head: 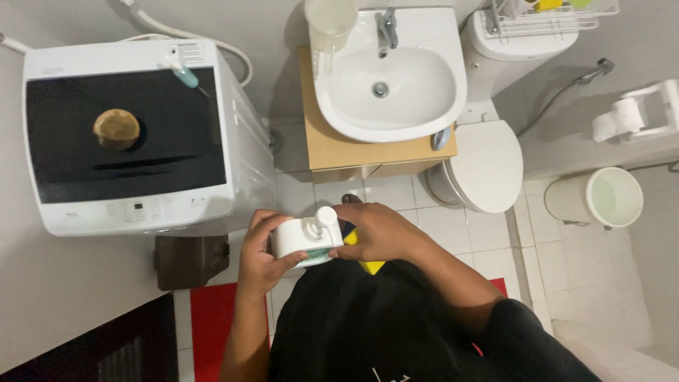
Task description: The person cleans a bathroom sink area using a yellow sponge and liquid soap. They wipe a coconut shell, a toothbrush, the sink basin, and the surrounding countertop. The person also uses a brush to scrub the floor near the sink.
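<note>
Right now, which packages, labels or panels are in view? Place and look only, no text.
White pump bottle: held between left hand and right hand, squat, teal band at its base.
Yellow item: under the right hand, mostly hidden.
Sticker: washing machine top, rear edge, small white rectangle.
Control panel: machine's front edge, white strip with small buttons.

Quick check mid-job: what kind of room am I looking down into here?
Most likely a small home bathroom that doubles as a laundry spot. A white sink sits on a wooden cabinet beside a closed toilet, and a top-loading washing machine stands on the tiled floor.
</note>
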